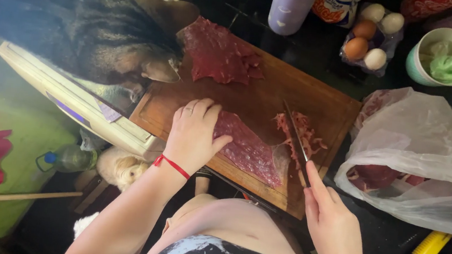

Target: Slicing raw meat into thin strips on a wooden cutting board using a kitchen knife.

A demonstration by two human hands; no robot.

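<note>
Nearest the body, the right hand grips the handle of a knife, fingers curled tight around it and the forefinger stretched along the top; the blade points away across the wooden cutting board. The left hand, a red string at its wrist, lies palm down with fingers close together, pressing flat on one end of a dark red slab of meat. The slab runs from under those fingers toward the knife, whose blade stands just beside its far end. Past the blade lies a small heap of thin meat strips. At the right, a see-through plastic bag on the dark counter holds more red meat. At the far corner of the board rests a second meat slice, and a dog's head hangs just beside it. Farther back stand a lilac cup with utensils, a clear bag of eggs, and a green bowl with a knotted green bag inside.
</note>
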